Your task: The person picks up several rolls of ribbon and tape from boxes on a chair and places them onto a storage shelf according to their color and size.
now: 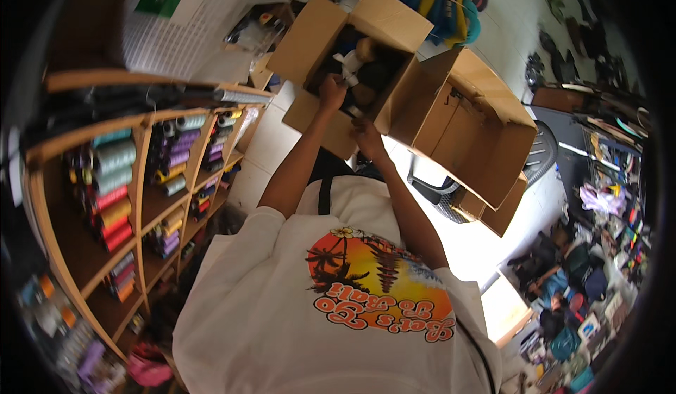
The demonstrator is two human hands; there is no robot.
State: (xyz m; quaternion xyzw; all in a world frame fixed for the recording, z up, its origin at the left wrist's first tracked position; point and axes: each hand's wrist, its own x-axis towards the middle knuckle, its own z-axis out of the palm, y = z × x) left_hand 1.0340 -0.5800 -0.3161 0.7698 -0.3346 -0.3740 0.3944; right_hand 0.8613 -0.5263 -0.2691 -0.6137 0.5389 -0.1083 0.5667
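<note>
Open box: A cardboard box [308, 40] stands with its flaps spread, dark and light pieces heaped inside, both of a person's bare hands at work over it.
Left hand: The left hand [333, 91] reaches over the opening, fingers curled beside a white piece [348, 63]; whether it grips that piece cannot be told.
Right hand: The right hand [366, 138] is bent at the near corner, close to a small pale piece [355, 111]; its grasp, too, cannot be made out.
Heaped pieces: A tan piece [365, 49] lies next to the white one, toward the far side of the box.
Spill risk: Loose pieces could roll or slide if one is pulled from low in the heap, or drop outside if lifted over the near flap with a weak hold.
Snag risk: A sleeve or wrist could catch a raised flap and jolt the box, perhaps knocking the second box [486, 116] just beside it, near a black chair [543, 151].
Out of sight: Shadow hides the bottom of the heap, the fingertips are small and blurred, and what the dark pieces are is unclear.
Frame edge: The shelf of thread spools [113, 158] and the jumbled pile [570, 295] bend into the black rim, their outer parts lost.
</note>
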